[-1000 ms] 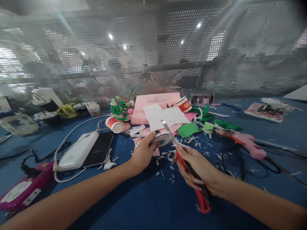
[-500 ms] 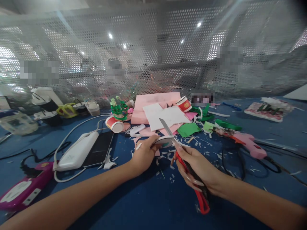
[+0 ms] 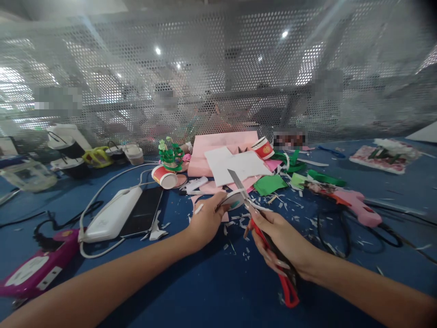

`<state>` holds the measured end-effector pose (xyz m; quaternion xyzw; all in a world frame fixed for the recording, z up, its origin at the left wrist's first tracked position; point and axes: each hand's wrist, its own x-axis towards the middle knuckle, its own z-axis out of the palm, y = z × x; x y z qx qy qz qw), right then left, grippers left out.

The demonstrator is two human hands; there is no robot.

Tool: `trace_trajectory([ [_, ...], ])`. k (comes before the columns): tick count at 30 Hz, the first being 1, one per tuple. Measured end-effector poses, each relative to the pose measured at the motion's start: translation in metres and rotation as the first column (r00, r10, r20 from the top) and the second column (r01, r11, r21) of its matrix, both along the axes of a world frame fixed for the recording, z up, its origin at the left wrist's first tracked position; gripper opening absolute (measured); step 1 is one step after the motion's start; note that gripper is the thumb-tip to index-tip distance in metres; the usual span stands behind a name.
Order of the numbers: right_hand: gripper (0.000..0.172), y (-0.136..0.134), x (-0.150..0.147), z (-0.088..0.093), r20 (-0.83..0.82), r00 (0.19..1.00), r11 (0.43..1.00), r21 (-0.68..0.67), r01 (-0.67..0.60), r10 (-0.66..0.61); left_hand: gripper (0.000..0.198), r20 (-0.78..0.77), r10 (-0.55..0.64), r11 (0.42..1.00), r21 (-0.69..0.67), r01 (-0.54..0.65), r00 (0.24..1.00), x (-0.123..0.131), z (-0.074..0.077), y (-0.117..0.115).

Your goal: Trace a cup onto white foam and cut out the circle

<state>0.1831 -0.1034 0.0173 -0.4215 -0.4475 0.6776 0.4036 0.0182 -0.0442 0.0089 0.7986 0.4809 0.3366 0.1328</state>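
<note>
My left hand [image 3: 209,221], fingers closed, pinches a curved white paper piece [image 3: 232,198] with a bluish-green patch on its inner side. My right hand [image 3: 278,239] grips red-and-black-handled scissors [image 3: 288,289]. Their metal blades point up and away to the left, crossing the paper's right end. A thin white strip curls to the right beside the blades, above my right fingers. How far apart the blades are is hard to make out. White scraps [image 3: 246,250] lie scattered on the blue table below.
Beyond my hands lie white sheets [image 3: 239,166], pink card [image 3: 225,138], green paper [image 3: 271,184] and red paper cups [image 3: 164,176]. At left are a phone [image 3: 141,212], a white power bank [image 3: 114,214] and a purple power strip [image 3: 44,264]. A pink glue gun [image 3: 363,208] lies right.
The scissors and the paper have shifted very slightly, with the blades still across the paper's right end. Both hands keep their hold. The whole view has moved a little.
</note>
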Motion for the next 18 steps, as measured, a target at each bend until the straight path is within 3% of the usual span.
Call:
trace_trajectory([
  [5, 0.029, 0.0007, -0.0003, 0.0007, -0.008, 1.0, 1.0, -0.009, -0.004, 0.004, 0.02, -0.057, -0.053, 0.997, 0.052, 0.056, 0.997, -0.0012, -0.0028, 0.0007],
  [12, 0.029, 0.0025, 0.0007, -0.0016, 0.019, 1.0, 1.0, 0.01, -0.02, 0.02, 0.015, 0.072, 0.023, 0.999, -0.043, -0.02, 0.997, 0.0023, 0.0037, 0.0019],
  [18, 0.032, -0.0005, 0.0006, -0.0016, 0.035, 0.999, 1.0, -0.014, -0.028, 0.028, 0.013, 0.026, 0.03, 1.0, 0.0, -0.03, 0.999, 0.0014, 0.0014, 0.0036],
])
